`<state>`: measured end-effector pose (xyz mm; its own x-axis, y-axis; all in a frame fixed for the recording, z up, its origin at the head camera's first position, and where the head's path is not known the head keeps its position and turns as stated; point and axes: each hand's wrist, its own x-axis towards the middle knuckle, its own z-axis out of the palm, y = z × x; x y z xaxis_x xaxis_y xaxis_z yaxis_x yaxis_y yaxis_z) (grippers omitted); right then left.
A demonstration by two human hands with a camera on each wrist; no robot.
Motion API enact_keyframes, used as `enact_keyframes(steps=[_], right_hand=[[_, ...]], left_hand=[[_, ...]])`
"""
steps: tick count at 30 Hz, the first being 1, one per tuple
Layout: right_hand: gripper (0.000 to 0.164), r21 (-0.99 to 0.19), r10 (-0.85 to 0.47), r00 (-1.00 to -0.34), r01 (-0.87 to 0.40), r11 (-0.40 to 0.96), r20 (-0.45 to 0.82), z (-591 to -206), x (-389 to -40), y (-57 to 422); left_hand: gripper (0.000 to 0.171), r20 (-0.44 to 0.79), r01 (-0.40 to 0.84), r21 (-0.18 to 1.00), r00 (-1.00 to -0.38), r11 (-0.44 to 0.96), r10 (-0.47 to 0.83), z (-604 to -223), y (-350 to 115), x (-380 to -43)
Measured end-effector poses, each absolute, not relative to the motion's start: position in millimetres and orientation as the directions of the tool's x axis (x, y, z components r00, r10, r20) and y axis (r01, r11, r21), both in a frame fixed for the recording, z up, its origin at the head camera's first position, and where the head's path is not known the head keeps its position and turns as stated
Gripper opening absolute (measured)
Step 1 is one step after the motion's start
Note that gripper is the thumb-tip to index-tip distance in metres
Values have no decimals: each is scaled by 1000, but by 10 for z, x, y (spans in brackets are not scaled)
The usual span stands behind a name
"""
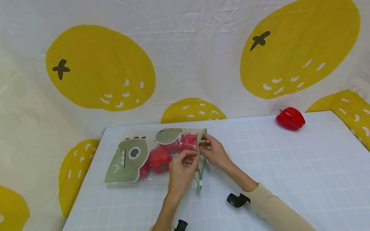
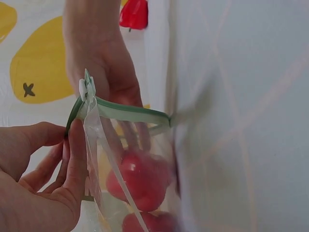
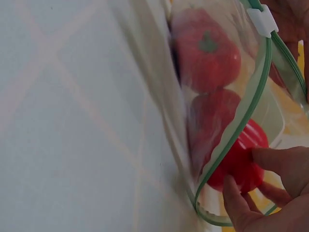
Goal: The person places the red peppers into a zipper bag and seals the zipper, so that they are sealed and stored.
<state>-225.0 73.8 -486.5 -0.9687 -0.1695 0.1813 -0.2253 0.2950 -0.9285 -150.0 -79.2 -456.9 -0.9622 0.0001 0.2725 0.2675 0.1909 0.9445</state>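
Note:
A clear zip bag [image 1: 129, 162] with a green dinosaur print lies on its side, several red bell peppers [image 1: 160, 160] inside. My left hand [image 1: 182, 172] pinches the green zip rim of its mouth between thumb and fingers, beside the white slider [image 3: 263, 21]. The mouth stands apart, facing right. Through it reaches my right hand [image 1: 216, 152]; in the right wrist view its thumb and fingers hold the nearest red bell pepper [image 3: 246, 159] just inside the green rim. Behind that one, more peppers show through the plastic.
Another red bell pepper [image 1: 290, 119] lies alone at the table's back right. The table [image 1: 302, 178] has a pale checked cover. A curtain [image 1: 195, 59] printed with yellow fruit hangs along the back and sides.

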Motion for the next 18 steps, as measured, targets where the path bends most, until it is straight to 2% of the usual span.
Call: enact_keyframes(steps=[6, 12, 18], right_hand=[[39, -936, -129, -981, -177, 306, 143, -4869, -2281, 688], [40, -946, -95, -990, -126, 298, 102, -4872, -2321, 624], [40, -948, -82, -994, -98, 303, 76, -4884, -2348, 550]], left_hand=[[11, 269, 264, 950, -963, 165, -9, -4567, -780, -1497], [11, 248, 241, 949, -969, 204, -8, -4421, -745, -1434], [13, 246, 236, 950, -969, 204, -21, -4580, -768, -1504]])
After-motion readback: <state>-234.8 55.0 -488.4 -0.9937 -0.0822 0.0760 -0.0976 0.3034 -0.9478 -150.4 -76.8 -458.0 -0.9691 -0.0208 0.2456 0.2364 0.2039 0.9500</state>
